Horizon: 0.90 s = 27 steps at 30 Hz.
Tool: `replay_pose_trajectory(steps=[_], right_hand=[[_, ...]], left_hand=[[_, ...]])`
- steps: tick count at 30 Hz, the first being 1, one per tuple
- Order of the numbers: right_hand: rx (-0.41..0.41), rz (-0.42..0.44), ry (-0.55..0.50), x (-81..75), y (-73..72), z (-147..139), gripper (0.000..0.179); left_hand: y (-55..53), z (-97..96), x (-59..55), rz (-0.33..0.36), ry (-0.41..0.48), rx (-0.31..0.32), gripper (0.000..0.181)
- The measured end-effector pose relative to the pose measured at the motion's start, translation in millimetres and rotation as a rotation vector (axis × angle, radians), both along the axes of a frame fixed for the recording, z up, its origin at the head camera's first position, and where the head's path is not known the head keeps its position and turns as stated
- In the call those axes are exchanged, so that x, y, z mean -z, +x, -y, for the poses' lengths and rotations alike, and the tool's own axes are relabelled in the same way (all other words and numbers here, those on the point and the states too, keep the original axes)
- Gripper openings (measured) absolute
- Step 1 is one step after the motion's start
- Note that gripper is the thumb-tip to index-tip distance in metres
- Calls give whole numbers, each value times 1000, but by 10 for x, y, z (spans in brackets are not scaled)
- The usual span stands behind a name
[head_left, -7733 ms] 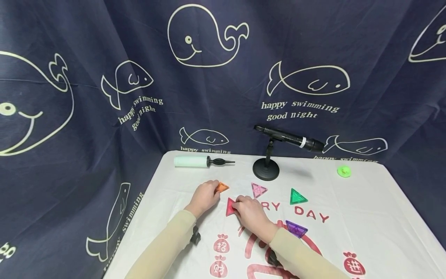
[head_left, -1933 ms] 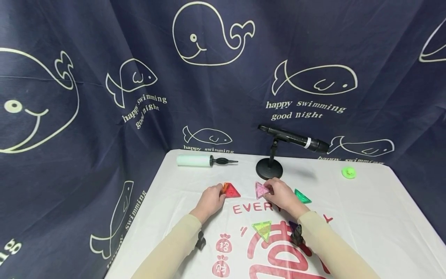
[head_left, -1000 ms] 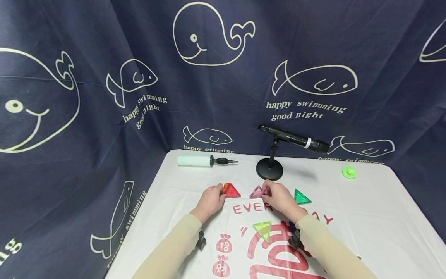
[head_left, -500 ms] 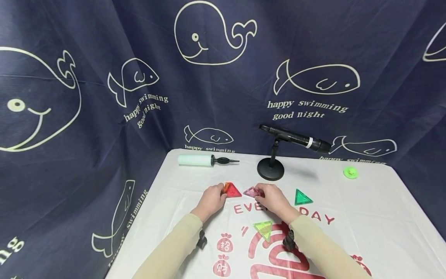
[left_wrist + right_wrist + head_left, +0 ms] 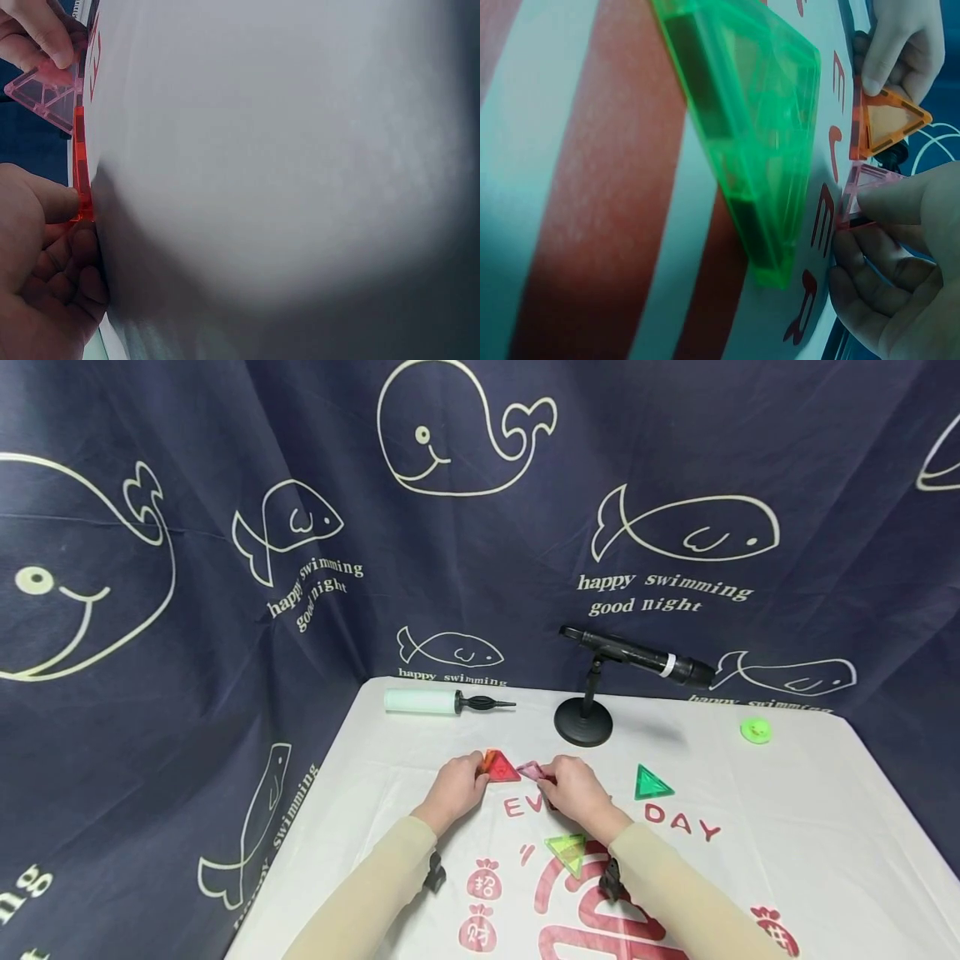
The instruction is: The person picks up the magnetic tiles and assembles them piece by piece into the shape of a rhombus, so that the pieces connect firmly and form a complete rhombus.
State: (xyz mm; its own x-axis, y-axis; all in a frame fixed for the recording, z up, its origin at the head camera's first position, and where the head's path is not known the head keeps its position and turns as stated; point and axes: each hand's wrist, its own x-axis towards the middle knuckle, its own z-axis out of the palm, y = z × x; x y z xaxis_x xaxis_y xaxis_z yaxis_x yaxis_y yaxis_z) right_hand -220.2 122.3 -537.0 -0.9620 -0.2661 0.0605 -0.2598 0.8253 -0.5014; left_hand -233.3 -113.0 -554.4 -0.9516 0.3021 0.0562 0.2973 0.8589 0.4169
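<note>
Probably light and stiff, the pink triangle tile (image 5: 45,97), pinched by the right hand (image 5: 576,787) beside the orange triangle tile (image 5: 894,124) pinched by the left hand (image 5: 454,787), is best held edgewise

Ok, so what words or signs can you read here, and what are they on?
"happy swimming good night": navy curtain, repeated, some cut off.
"EVER… DAY": white tablecloth, gap behind the right hand.
"招": upper left red pouch print.
"财": lower left red pouch print.
Right red pouch print, large red character: partly covered, unreadable.
</note>
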Motion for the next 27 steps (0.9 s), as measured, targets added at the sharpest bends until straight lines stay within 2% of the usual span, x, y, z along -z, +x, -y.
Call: replay_pose_trajectory(steps=[7,19,27], right_hand=[[0,4,4,4,-8,84,22],[9,-23,-29,30,-65,211,7],[-6,2,-22,36,-96,296,22]], left_hand=[[-20,-5,25,-17,1,9,11],[-19,-18,9,-4,6,5,9],[3,-1,9,10,12,-3,11]])
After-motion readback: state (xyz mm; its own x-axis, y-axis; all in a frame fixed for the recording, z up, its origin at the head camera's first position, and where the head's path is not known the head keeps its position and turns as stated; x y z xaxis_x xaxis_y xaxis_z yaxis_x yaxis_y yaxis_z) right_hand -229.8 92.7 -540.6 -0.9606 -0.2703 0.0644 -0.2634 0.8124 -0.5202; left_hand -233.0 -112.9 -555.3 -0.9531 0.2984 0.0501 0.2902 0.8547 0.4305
